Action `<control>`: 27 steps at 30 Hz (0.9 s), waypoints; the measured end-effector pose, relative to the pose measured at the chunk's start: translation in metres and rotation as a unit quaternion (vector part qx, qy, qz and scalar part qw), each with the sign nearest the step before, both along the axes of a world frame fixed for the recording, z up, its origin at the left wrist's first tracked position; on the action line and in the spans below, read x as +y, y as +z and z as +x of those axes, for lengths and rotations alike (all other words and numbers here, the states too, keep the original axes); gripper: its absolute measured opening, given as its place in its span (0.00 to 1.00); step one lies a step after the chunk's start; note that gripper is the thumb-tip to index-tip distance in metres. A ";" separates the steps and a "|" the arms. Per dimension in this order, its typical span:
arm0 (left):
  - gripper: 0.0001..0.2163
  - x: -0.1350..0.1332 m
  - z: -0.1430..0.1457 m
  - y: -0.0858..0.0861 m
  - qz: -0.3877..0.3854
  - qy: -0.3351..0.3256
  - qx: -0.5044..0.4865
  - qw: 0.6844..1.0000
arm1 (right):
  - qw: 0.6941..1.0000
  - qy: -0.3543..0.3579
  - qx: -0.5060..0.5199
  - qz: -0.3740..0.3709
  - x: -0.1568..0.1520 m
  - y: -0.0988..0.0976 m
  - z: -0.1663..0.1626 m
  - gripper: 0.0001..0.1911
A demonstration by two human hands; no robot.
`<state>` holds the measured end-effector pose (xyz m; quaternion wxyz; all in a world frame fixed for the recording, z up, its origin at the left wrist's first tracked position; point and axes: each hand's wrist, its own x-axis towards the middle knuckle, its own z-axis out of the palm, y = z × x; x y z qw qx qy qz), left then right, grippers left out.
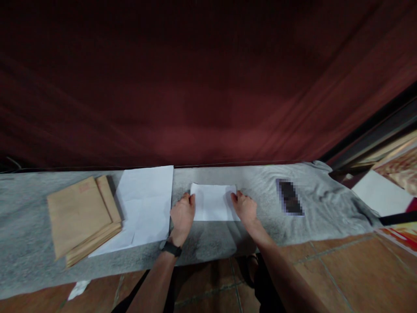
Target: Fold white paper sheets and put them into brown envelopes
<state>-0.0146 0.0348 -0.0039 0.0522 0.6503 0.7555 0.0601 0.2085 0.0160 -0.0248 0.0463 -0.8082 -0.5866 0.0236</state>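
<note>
The left hand (183,214) is closed at one short side of a white sheet of paper (215,203), its thumb along the margin and its fingers curled in. The right hand (246,208) has the opposite side in a like pinch, thumb tip over the paper; how far the fingers reach underneath is hidden. The sheet is thin, smooth and matte, a wide rectangle with a straight near edge and a slightly uneven far one. It lies between the two hands, low over or flat on a soft, mottled grey cloth (260,176), which wrinkles toward the right end.

A dark band (171,248) circles the left wrist. Just beyond the left hand lie larger white papers (148,208), crossed by faint fold lines. Their left part is overlapped by a stack of brown paper envelopes (80,217), flat, square-cornered and fanned askew. Right of the right hand, apart from it, rests a dark oblong item (291,198), blurred into blocks. A deep red fabric-like surface (202,100) rises behind; terracotta-coloured tiles (350,265) show below.
</note>
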 end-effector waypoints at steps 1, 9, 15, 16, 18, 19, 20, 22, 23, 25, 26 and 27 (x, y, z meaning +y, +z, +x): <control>0.19 0.000 0.000 -0.001 0.001 -0.001 0.005 1.000 | 1.000 0.004 -0.007 0.021 0.000 0.000 0.000 0.18; 0.19 -0.001 0.002 -0.005 0.012 -0.005 0.020 1.000 | 0.963 0.188 0.035 0.190 -0.006 -0.004 -0.031 0.24; 0.20 -0.003 0.004 -0.003 0.007 -0.011 0.025 1.000 | 0.953 0.254 0.044 0.156 -0.017 -0.033 -0.053 0.28; 0.20 -0.003 0.004 -0.002 0.000 -0.012 0.024 1.000 | 0.954 0.254 0.042 0.151 -0.017 -0.035 -0.053 0.28; 0.19 -0.003 0.003 0.000 -0.005 -0.011 0.022 1.000 | 0.955 0.255 0.035 0.144 -0.017 -0.037 -0.052 0.28; 0.18 -0.003 0.002 0.000 0.002 -0.013 0.020 1.000 | 0.956 0.255 0.032 0.141 -0.017 -0.037 -0.051 0.28; 0.17 -0.003 0.003 0.001 0.019 -0.019 0.019 0.999 | 0.957 0.255 0.030 0.138 -0.017 -0.037 -0.051 0.28; 0.16 -0.004 0.006 -0.001 0.071 -0.047 0.011 0.996 | 0.958 0.252 0.027 0.133 -0.016 -0.036 -0.051 0.28; 0.17 -0.004 0.009 -0.003 0.098 -0.075 0.002 0.992 | 0.959 0.251 0.025 0.129 -0.016 -0.036 -0.052 0.28; 0.20 -0.006 0.020 -0.011 0.132 -0.160 -0.024 0.978 | 0.960 0.254 0.018 0.121 -0.016 -0.036 -0.052 0.27; 0.21 -0.008 0.026 -0.016 0.137 -0.209 -0.037 0.968 | 0.959 0.258 0.012 0.115 -0.016 -0.036 -0.053 0.27; 0.22 -0.009 0.032 -0.021 0.134 -0.251 -0.047 0.958 | 0.959 0.262 0.006 0.109 -0.016 -0.037 -0.053 0.27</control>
